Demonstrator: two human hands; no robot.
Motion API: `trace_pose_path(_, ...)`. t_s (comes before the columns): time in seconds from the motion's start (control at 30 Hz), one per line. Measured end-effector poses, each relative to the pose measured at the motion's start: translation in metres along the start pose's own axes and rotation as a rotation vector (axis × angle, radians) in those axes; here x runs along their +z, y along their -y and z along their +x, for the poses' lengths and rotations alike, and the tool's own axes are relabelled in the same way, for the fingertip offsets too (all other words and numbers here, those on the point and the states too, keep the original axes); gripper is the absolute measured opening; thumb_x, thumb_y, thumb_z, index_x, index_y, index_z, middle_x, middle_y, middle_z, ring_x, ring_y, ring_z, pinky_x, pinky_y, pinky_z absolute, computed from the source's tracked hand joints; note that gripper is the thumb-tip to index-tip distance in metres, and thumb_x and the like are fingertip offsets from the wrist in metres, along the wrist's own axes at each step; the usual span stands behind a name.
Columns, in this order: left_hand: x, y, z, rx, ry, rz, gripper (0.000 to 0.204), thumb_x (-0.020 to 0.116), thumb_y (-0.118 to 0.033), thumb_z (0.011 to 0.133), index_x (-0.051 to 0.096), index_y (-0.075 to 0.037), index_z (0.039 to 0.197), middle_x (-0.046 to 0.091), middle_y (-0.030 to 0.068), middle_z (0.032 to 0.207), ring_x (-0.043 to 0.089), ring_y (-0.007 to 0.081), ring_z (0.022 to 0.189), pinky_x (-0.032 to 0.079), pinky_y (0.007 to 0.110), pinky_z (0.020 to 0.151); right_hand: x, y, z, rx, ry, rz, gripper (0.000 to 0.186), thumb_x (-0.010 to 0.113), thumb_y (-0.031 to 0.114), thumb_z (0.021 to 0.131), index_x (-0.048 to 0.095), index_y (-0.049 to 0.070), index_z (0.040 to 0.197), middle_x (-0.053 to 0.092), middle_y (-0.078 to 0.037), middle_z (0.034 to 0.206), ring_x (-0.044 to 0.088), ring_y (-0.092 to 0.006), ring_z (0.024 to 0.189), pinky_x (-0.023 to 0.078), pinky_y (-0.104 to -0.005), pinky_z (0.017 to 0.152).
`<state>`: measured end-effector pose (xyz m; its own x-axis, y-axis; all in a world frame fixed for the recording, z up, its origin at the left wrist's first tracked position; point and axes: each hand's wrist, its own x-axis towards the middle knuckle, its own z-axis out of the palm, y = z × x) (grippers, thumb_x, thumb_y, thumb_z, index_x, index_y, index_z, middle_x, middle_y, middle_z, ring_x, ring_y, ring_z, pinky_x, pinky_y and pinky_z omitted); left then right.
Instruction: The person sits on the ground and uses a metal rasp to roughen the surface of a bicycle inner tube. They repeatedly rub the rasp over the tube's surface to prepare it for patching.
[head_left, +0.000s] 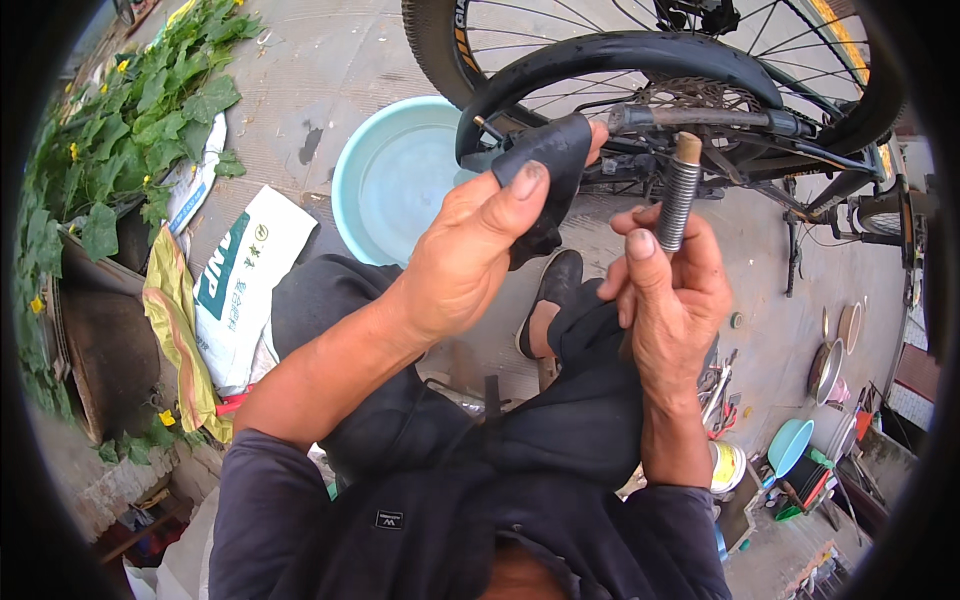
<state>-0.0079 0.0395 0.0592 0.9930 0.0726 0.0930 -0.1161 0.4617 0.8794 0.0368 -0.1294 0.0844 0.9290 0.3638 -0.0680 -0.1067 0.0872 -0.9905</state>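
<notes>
A black inner tube lies flattened over the fingers of my left hand, the thumb pressed on top of it. From there the rounder part of the tube arches in front of the bicycle wheel, and its brass valve stem sticks out left of the flattened stretch. My right hand pinches a short rod wound in a metal coil spring, with a tan, wood-like end pointing up. The rod stands apart from the tube, to its right. My right fingers behind the rod are partly hidden.
Ahead lies a bicycle with a thick black tyre. A pale green basin of water sits left of the tube. White sacks and leafy plants line the left. At right are tools, a metal bowl and a blue basin.
</notes>
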Motion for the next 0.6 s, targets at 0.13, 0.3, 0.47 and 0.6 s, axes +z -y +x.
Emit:
trace_pose_path(0.13, 0.028, -0.001, -0.004, 0.073, -0.076, -0.123, 0.096, 0.024, -0.075, 0.094, 0.025, 0.002, 0.153, 0.027, 0.0163, 0.159, 0.021, 0.0291, 0.149, 0.02, 0.043, 0.119, 0.009, -0.008, -0.005, 0.014, 0.094, 0.013, 0.03, 0.071, 0.007, 0.09, 0.055, -0.001, 0.115, 0.064, -0.01, 0.109, 0.063, -0.0083, 0.067, 0.046, -0.0197, 0.051)
trace_pose_path(0.3, 0.054, 0.007, -0.009, 0.212, -0.121, -0.096, 0.104, 0.023, -0.08, 0.09, 0.019, 0.001, 0.154, 0.02, 0.0156, 0.162, 0.015, 0.0285, 0.151, 0.015, 0.043, 0.121, -0.006, -0.019, -0.015, -0.093, 0.13, -0.207, 0.036, 0.075, -0.004, 0.082, 0.055, 0.001, 0.112, 0.063, -0.004, 0.092, 0.057, -0.0045, 0.061, 0.045, -0.0192, 0.051)
trace_pose_path(0.47, 0.076, 0.012, -0.005, 0.301, -0.14, 0.05, 0.101, 0.025, -0.077, 0.093, 0.016, 0.002, 0.155, 0.017, 0.0155, 0.163, 0.014, 0.0281, 0.151, 0.013, 0.041, 0.121, -0.03, 0.016, -0.005, -0.181, -0.034, -0.073, 0.041, 0.079, 0.004, 0.081, 0.055, 0.001, 0.114, 0.064, 0.0, 0.08, 0.05, -0.0002, 0.06, 0.043, -0.0193, 0.053)
trace_pose_path(0.6, 0.097, 0.018, 0.005, 0.299, -0.128, -0.034, 0.101, 0.026, -0.076, 0.093, 0.013, 0.003, 0.155, 0.016, 0.0162, 0.163, 0.013, 0.0288, 0.151, 0.013, 0.041, 0.121, -0.034, 0.002, -0.007, -0.325, 0.092, -0.181, 0.052, 0.08, 0.004, 0.08, 0.052, -0.001, 0.123, 0.066, -0.006, 0.096, 0.054, -0.0025, 0.061, 0.044, -0.0195, 0.053)
